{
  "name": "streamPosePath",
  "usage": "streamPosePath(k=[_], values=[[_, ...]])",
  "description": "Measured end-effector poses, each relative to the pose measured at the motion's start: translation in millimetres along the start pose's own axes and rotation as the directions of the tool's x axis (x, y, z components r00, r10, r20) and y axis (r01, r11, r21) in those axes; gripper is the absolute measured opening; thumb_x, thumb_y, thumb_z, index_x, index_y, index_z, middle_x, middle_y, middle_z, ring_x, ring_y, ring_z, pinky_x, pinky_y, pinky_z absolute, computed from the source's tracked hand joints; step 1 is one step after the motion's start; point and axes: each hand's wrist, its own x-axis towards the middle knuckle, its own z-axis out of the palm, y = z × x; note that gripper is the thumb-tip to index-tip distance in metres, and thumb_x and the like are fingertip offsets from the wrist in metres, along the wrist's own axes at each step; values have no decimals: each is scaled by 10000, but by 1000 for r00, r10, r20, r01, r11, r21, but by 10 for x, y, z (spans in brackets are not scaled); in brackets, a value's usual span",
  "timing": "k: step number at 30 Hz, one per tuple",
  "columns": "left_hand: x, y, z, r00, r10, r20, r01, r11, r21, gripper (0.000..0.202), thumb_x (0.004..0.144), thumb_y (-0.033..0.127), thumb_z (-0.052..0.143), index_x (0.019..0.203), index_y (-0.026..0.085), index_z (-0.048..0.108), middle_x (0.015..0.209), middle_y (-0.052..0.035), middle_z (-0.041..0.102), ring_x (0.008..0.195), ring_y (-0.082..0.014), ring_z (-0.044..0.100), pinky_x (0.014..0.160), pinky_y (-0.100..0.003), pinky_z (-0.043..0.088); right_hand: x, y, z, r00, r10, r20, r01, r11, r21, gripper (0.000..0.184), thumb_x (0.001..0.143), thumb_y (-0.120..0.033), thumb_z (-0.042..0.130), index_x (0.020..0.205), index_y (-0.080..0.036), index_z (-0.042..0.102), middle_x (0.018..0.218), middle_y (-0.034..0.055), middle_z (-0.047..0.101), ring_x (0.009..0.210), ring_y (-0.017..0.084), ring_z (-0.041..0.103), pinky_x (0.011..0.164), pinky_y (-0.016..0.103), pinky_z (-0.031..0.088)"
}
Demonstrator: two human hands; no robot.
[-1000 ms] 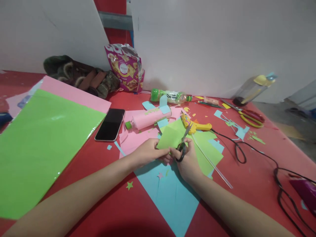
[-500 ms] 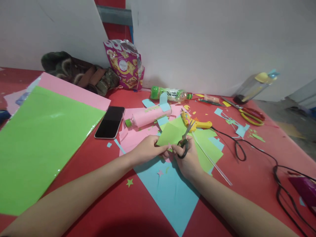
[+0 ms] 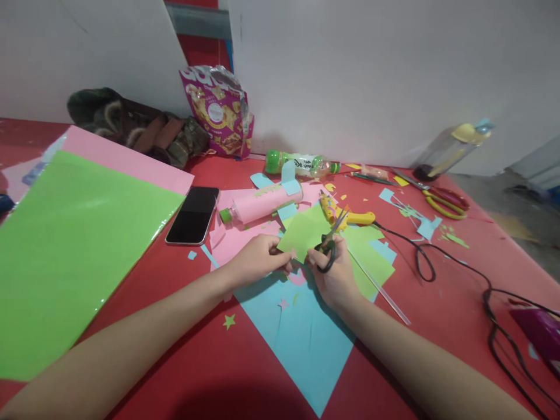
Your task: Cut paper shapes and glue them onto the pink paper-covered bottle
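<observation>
Green paper: small sheet, held just above red table, over blue sheet.
Left hand: fingers pinched shut on paper's near edge.
Right hand: fingers through loops of scissors, closed on them; blades at paper's right edge.
Handling, judged: light, thin, floppy, creases easily; hold near cut line, at edge.
Nearby: phone, pink tube, glue gun.

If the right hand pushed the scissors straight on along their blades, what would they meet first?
The right hand holds small black-handled scissors pointing up and right, blades at the green paper piece held by the left hand. Beyond that, probably the yellow glue gun, though depth is unclear.
</observation>
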Motion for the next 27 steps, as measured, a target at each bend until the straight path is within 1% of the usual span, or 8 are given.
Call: streamPosePath(k=[4,8,10,13,17,19,22,27], values=[[-21,32,-59,998,-49,41,44,994,104,173,706,286,491,707,118,531,607,-38,618,573,-132,600,544,-227,452,35,17,-26,999,-33,10,34,997,-73,387,544,-70,591,757,-253,324,518,-143,427,370,27,399,411,151,358],[-75,134,-143,990,-70,124,26,944,329,137,674,244,455,617,144,530,568,-6,608,556,-116,571,498,-187,399,58,27,-51,997,-76,6,76,992,-106,388,543,-73,590,761,-254,324,559,-134,414,396,24,405,431,153,352],[-105,178,-186,975,-101,198,-3,886,463,123,649,220,441,604,154,534,537,13,585,487,-98,520,437,-172,348,59,28,-62,997,-79,11,79,990,-118,388,548,-77,590,765,-256,323,570,-130,411,407,28,409,436,156,354],[-153,195,-236,962,-60,267,-128,765,631,128,614,171,425,576,158,546,543,11,569,486,-92,491,442,-170,322,45,29,-70,995,-96,24,99,985,-144,378,563,-85,588,769,-260,324,595,-121,417,429,36,420,433,158,354],[-232,175,-248,902,-145,406,-211,672,710,159,601,144,427,601,178,582,542,4,582,467,-110,490,434,-192,310,26,33,-67,990,-131,49,138,974,-178,351,576,-76,586,754,-250,338,621,-108,410,457,36,414,440,154,351],[-267,184,-223,912,-167,374,-213,587,781,156,591,126,438,613,177,584,549,-9,583,474,-128,490,425,-208,289,24,37,-65,991,-128,50,135,974,-181,351,578,-76,584,755,-251,336,626,-106,408,455,39,408,434,156,350],[-292,213,-157,953,-66,295,-230,476,849,156,609,109,443,661,171,577,608,-28,583,558,-158,514,463,-225,300,28,43,-64,991,-124,41,130,973,-191,354,579,-80,582,761,-255,334,631,-106,412,457,43,417,435,163,357],[-268,159,-14,878,98,469,-443,542,715,106,690,185,509,783,173,560,811,-43,576,744,-174,538,594,-240,376,38,53,-72,989,-139,49,146,970,-197,350,584,-71,576,763,-252,336,620,-106,412,453,41,414,436,159,343]])
